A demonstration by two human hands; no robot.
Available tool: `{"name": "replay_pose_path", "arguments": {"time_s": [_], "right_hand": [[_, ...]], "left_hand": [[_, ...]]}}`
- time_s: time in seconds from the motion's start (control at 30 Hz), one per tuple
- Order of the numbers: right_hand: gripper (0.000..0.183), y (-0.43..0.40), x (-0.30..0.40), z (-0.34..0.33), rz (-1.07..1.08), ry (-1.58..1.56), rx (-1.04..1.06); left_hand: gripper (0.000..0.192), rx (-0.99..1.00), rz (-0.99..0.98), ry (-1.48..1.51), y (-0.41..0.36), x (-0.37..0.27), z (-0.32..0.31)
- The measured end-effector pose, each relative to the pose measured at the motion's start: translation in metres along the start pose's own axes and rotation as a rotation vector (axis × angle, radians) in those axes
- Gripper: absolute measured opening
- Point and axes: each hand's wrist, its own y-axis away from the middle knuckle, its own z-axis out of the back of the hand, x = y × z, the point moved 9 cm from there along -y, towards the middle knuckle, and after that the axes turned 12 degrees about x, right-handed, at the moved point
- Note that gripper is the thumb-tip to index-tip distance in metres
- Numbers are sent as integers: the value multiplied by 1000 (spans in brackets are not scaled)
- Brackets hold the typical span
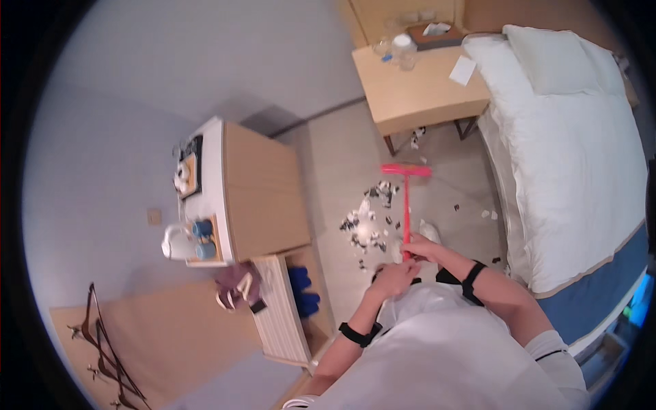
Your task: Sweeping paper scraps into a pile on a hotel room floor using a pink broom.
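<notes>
Both of my hands are on the red handle of a floor broom or squeegee. My right hand grips it a little farther along the shaft, and my left hand closes round its near end. The wide red head rests on the grey floor just in front of the wooden table. Black and white scraps lie heaped on the floor to the left of the handle, with more scraps nearer my feet. A few loose pieces are scattered towards the bed.
A wooden table holds a tissue box and a jar. The bed stands on the right. On the left are a cabinet with a kettle and mugs on top, and a slatted bench beside blue slippers.
</notes>
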Motion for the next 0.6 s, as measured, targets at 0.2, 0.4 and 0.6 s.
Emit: {"name": "replay_pose_path", "arguments": {"time_s": [0.2, 0.4, 0.6], "right_hand": [[12, 25, -5, 37, 78, -408, -283], [13, 31, -26, 61, 157, -319, -501], [15, 15, -23, 56, 61, -185, -500]], "left_hand": [[37, 89, -154, -227, 3, -30, 26], [36, 93, -293, -192, 13, -38, 48], [31, 130, -354, -135, 13, -33, 37]]}}
